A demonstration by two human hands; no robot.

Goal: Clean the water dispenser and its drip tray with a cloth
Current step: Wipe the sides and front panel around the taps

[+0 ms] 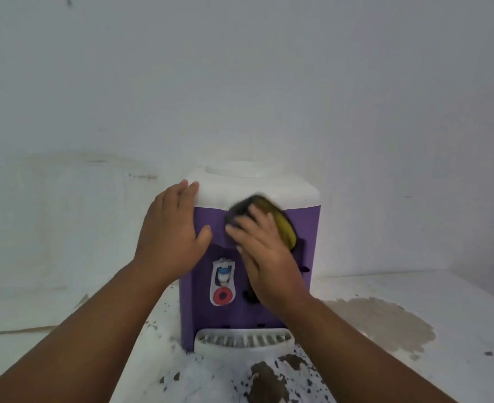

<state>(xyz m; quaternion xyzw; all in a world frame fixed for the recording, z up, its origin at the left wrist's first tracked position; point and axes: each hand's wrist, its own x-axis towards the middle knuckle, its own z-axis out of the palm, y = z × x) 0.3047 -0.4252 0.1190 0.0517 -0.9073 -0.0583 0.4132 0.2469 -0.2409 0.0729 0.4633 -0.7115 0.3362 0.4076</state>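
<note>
Two hands are on the water dispenser (240,187): the left hand (170,231) lies flat-fingered over its upper left corner, thumb on the purple front. The right hand (264,251) presses a blurred dark-and-yellow cloth (282,226) against the upper front panel with extended fingers. A downward sweep could, I judge, catch the tap (223,282) just below and release water, or a hard push could shift the unit if the brace slackens. The cloth sits under and beyond the right fingertips, and the drip tray (243,341) lies well below both hands.
</note>
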